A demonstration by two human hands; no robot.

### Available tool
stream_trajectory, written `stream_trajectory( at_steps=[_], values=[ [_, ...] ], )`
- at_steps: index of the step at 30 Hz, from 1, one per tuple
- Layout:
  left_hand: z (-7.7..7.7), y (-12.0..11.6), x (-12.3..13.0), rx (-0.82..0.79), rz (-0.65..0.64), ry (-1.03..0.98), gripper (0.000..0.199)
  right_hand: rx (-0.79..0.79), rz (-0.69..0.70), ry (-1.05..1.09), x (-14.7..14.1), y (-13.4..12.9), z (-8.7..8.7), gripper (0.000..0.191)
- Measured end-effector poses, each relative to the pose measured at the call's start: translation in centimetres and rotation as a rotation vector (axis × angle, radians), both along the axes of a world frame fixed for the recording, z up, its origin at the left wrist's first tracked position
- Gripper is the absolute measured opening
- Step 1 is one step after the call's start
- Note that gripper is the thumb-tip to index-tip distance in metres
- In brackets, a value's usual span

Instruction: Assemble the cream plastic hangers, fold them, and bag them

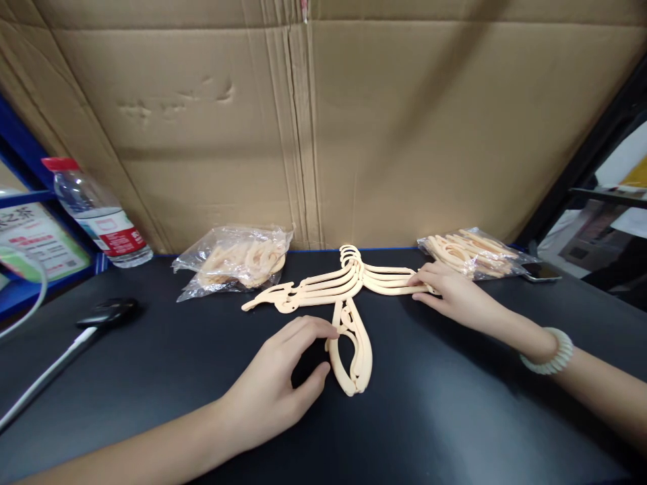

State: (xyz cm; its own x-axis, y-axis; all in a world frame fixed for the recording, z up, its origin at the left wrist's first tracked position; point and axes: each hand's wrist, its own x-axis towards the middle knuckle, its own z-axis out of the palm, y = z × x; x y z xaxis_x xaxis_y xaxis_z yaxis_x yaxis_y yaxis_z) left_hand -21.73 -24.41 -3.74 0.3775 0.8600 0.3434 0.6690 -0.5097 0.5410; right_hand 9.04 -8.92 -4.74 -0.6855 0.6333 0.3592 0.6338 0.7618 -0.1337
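Several cream plastic hangers point(328, 284) lie overlapped on the black table, their hooks pointing to the back. In front of them rests a folded cream hanger point(362, 350). My left hand point(286, 370) is at that folded hanger's left side, fingertips touching or just over its edge, thumb apart from the fingers. My right hand point(447, 291) is at the right end of the spread hangers, fingers over their tips; whether it grips them is unclear. A folded hanger piece point(273, 297) sticks out at the left end of the row.
Clear bags of cream hangers lie at back left point(242, 259) and back right point(470, 252), the latter beside a phone point(542, 271). A bottle point(108, 225) and a black device with a white cable point(108, 312) are left. A cardboard wall point(202, 135) stands behind.
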Motion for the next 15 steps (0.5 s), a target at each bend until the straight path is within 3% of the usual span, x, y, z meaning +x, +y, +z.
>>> stream_trajectory(
  at_steps=[8,15],
  values=[
    [0.2,0.2,0.0,-0.019,0.016,-0.059,0.028,-0.011,0.033,0.115,-0.6,-0.2,0.0,0.011],
    [0.3,0.5,-0.1,-0.074,0.129,-0.149,0.023,-0.082,-0.059,0.288,-0.8,-1.3,1.3,0.013]
  ],
)
